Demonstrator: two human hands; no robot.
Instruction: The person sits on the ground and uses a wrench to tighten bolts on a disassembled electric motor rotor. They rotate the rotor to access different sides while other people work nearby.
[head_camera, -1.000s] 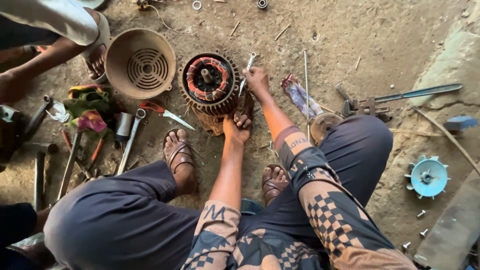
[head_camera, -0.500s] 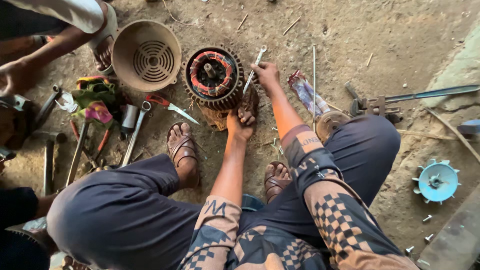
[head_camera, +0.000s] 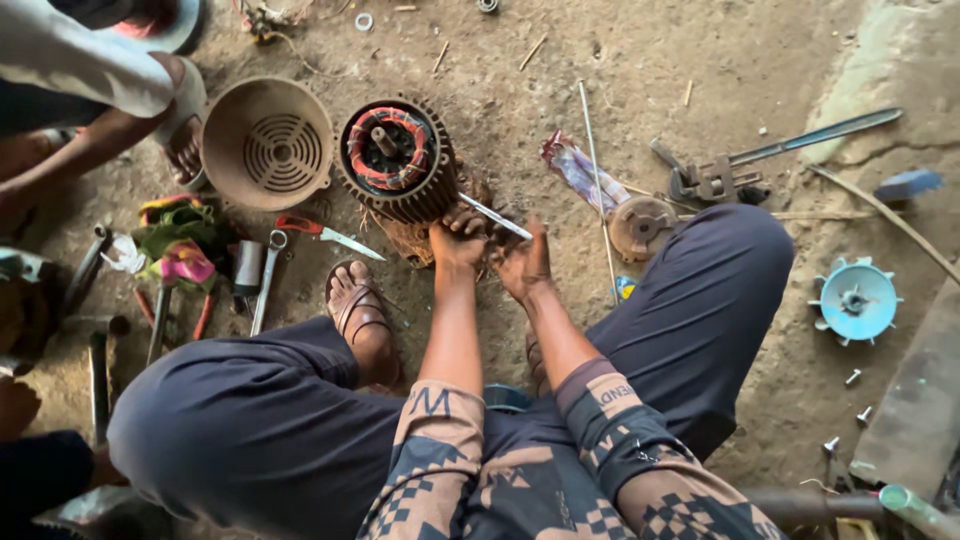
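Though fingers blurred, left hand (head_camera: 458, 238) at motor (head_camera: 398, 160)

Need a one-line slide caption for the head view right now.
Both hands, left hand and right hand, meet at a slim metal tool beside the finned motor on the dirt floor.

One motor stator (head_camera: 398, 160), one fan cover (head_camera: 265, 143), one blue fan (head_camera: 855, 300), two hands (head_camera: 490, 250)
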